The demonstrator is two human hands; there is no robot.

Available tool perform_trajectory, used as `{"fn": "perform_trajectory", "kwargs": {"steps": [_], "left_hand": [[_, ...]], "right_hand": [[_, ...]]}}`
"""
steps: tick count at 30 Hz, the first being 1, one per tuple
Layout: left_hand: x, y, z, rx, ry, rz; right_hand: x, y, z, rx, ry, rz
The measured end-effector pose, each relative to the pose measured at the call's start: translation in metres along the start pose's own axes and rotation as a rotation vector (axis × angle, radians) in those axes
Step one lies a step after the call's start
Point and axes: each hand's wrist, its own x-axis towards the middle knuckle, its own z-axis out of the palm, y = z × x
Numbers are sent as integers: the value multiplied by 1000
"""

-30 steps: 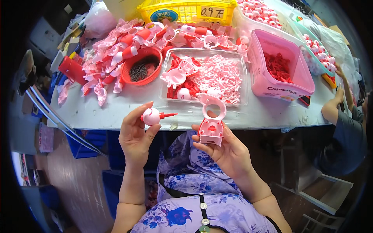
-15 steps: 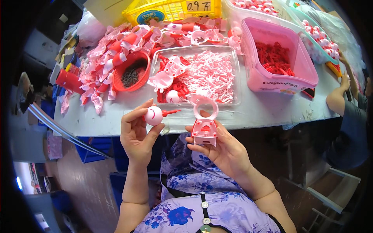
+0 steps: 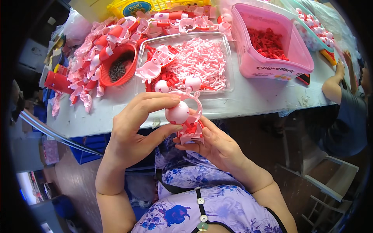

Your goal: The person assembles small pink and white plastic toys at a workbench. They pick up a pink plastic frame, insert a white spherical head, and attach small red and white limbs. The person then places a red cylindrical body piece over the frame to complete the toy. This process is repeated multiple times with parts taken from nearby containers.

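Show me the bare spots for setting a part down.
White tabletop shows bare along the near edge: one patch between the red bowl and the left hand, another in front of the pink tub, right of the clear tray. Crowded: the far left, under the heap of pink parts.

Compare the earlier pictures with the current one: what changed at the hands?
The left hand moved right, bringing the pale ball to the pink plastic piece in the right hand; the ball now overlaps that piece in view. Whether they touch is unclear. Nothing was visibly let go or newly grasped. Both grips remain, and the red basket, clear tray and pink bin stayed put.
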Motion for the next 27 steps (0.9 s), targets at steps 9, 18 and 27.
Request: {"fn": "perform_trajectory", "kwargs": {"steps": [9, 18, 27], "left_hand": [[6, 9, -4, 145, -110, 32], [7, 4, -3, 118, -134, 17], [-4, -2, 11, 263, 21, 42]], "right_hand": [[3, 4, 3, 5, -11, -17], [2, 6, 5, 23, 78, -51], [-2, 5, 6, 82, 67, -1]]}}
